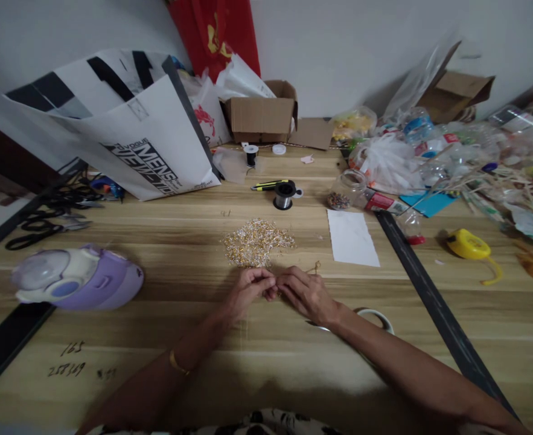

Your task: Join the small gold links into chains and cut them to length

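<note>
My left hand (250, 289) and my right hand (306, 294) meet fingertip to fingertip on the wooden table (157, 338), just in front of a heap of small gold and silver beads (255, 241). The fingers of both hands pinch together around something tiny at the meeting point; what it is I cannot make out. A small gold piece (315, 266) lies just beyond my right hand. A gold bangle (178, 364) sits on my left wrist. A white roll of tape (377, 318) lies partly under my right forearm.
A purple bottle (78, 278) lies at the left. A thread spool (284, 195), a yellow-black cutter (268, 185), a bead jar (342, 192), white paper (351, 237), a yellow tape measure (469, 246), scissors (44, 226), a large paper bag (125, 121) and a cardboard box (261, 115) stand behind.
</note>
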`<state>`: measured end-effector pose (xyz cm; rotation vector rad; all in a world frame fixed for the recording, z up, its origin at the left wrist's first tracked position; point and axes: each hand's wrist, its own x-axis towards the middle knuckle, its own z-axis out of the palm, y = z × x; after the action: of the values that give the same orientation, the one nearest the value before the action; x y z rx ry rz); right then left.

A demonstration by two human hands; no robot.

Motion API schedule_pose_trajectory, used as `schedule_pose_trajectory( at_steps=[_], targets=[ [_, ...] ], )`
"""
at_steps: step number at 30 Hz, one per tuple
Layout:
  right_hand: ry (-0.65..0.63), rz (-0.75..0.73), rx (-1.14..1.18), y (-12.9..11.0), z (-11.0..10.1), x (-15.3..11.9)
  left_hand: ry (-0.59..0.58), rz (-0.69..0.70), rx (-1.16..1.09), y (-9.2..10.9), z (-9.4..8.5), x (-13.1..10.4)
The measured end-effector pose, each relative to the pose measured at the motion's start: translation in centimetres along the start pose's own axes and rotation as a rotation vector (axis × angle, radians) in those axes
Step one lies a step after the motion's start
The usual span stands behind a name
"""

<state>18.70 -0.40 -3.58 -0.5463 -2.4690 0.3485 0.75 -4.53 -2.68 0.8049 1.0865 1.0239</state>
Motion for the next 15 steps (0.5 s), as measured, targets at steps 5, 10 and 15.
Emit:
schedule_pose_trajectory(
  at_steps=[5,10,15],
  targets=[
    [-0.026,0.036,0.057,0.15,0.1,0.1,0.005,-0.003,-0.012,0.14,0.17,-0.16],
    [0.01,0.179,0.319,0.19,0.03,0.47,0.042,0.019,0.034,0.54,0.32,-0.32],
    [-0.006,0.434,0.739,0.02,0.28,0.74,0.074,0.064,0.039,0.41,0.2,-0.13]
  ],
)
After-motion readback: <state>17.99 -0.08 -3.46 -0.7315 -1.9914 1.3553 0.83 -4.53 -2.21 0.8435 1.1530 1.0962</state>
